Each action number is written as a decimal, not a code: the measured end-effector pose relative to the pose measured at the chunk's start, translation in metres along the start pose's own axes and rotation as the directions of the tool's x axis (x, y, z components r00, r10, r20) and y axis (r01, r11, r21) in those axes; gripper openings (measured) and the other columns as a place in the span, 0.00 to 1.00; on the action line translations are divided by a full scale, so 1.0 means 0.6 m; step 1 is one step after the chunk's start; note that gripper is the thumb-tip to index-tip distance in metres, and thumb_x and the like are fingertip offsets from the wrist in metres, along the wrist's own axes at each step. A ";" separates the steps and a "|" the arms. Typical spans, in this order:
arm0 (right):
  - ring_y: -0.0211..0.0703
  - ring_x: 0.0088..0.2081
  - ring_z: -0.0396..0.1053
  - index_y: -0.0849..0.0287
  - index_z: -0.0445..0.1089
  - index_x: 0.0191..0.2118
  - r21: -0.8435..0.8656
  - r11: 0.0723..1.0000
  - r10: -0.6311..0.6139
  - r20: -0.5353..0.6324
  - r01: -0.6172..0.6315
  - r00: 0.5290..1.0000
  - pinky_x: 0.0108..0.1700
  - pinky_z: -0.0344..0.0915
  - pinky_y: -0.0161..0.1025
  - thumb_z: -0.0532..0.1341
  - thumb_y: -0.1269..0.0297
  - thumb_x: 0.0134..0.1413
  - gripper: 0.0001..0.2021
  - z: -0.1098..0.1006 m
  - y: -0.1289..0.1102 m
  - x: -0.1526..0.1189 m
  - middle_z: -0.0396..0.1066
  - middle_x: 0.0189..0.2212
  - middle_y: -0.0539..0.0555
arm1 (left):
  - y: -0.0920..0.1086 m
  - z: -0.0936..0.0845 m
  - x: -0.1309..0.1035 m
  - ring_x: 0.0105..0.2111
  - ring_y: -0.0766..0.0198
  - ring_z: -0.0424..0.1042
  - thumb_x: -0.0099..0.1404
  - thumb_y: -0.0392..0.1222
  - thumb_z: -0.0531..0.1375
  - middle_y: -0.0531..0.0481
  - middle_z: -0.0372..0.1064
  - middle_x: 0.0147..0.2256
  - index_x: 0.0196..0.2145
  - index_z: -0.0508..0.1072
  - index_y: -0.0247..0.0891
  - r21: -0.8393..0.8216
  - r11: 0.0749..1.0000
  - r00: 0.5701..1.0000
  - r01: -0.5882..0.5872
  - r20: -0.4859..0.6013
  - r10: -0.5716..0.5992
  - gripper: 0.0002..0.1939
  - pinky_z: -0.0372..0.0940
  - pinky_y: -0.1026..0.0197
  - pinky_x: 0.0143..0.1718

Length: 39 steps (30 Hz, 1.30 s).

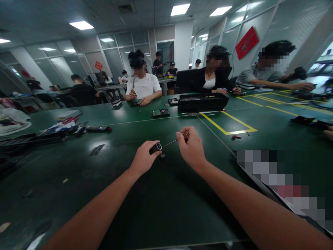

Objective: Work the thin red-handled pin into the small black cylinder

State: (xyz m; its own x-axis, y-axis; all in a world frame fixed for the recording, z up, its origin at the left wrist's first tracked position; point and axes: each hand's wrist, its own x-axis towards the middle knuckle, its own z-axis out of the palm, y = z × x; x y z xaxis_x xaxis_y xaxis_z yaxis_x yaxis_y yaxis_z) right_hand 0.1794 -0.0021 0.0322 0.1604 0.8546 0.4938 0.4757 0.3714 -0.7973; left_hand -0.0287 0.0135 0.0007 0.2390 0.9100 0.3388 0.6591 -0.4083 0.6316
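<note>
My left hand (145,157) is closed around a short black cylinder (155,149), whose round end with a pale ring faces right toward my other hand. In my right hand (191,148) is a thin screwdriver (171,142); its shaft points left at the cylinder, with a small gap between tip and cylinder. The screwdriver's handle is mostly covered by my fingers. A small greyish part (162,156) lies on the green table (156,208) just below the cylinder's open end.
Ahead lie a green circuit board (160,113) and a long black housing (203,102). A black pen-like tool (99,129) and cables (68,122) are at left. Yellow tape (229,132) marks the right side. Co-workers sit across the table, hands on their own parts.
</note>
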 end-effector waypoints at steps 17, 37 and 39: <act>0.40 0.28 0.66 0.56 0.71 0.39 -0.028 0.994 -0.102 -0.012 0.102 0.995 0.31 0.61 0.38 0.59 0.53 0.65 0.12 0.001 0.002 0.000 0.71 0.27 0.50 | 0.029 -0.038 0.003 0.42 0.55 0.71 0.66 0.55 0.59 0.46 0.73 0.43 0.46 0.74 0.41 -0.026 0.979 0.967 0.202 0.164 -0.195 0.18 0.65 0.54 0.44; 0.42 0.29 0.69 0.57 0.71 0.40 -0.028 0.996 -0.082 0.055 0.084 0.995 0.32 0.63 0.39 0.58 0.55 0.65 0.11 0.002 0.002 0.001 0.73 0.29 0.52 | 0.015 -0.025 0.025 0.43 0.55 0.73 0.67 0.51 0.59 0.47 0.76 0.44 0.45 0.78 0.43 0.161 0.986 0.938 0.049 0.332 -0.101 0.15 0.64 0.55 0.44; 0.42 0.29 0.69 0.57 0.71 0.41 -0.027 0.997 -0.076 0.064 0.078 0.995 0.32 0.63 0.39 0.58 0.55 0.65 0.11 0.002 0.001 0.002 0.73 0.30 0.52 | 0.005 -0.044 0.026 0.40 0.56 0.73 0.65 0.52 0.60 0.47 0.76 0.43 0.46 0.79 0.43 0.070 0.989 0.948 0.133 0.282 -0.148 0.16 0.64 0.56 0.42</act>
State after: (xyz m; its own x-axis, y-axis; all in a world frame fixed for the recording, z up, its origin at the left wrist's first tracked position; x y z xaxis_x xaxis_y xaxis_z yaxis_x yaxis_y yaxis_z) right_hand 0.1787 -0.0006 0.0320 0.0680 0.8452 0.5301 0.5104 0.4270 -0.7464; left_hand -0.0415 0.0246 0.0264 0.3302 0.9434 0.0310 0.7337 -0.2772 0.6204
